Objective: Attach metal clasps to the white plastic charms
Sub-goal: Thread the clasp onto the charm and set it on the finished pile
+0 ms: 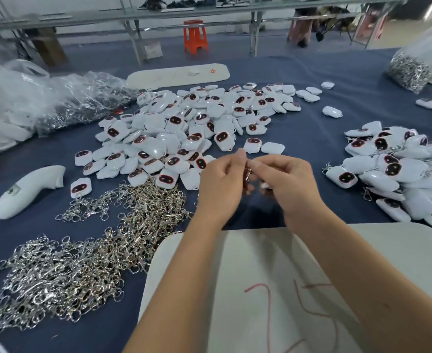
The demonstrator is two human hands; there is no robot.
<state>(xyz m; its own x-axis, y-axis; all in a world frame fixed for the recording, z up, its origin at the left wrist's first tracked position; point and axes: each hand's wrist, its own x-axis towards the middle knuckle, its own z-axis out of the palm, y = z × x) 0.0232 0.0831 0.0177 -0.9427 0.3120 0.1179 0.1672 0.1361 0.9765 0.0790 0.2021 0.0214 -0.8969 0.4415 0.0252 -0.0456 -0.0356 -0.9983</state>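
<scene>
Left hand: raised over the table, fingers pinched narrow on a metal clasp that hangs between the two hands.
Right hand: just beside the left, fingers curled closed; they meet the top of the same clasp, and a small white piece shows under them — too hidden to tell whether it is a charm.
Table: covered in dark blue cloth, carrying all the parts.
Loose clasps: a broad silver heap on the person's near left, spreading from the table edge up to the charms.
White plastic charms: a large pile at the centre, beyond the hands — rounded white bodies, many showing a dark face panel with two red spots.
Charms with clasps: a second pile on the right, several with a clasp visible at one corner.
White board: lies under the forearms at the near edge, marked with red lines.
White handle-shaped object: lies on the cloth at the left, apart from the clasp heap.
Plastic bags: clear, crumpled, at the far left, with metal parts visible inside.
Bag of metal parts: at the far right corner.
Orange stool: stands on the floor beyond the table.
</scene>
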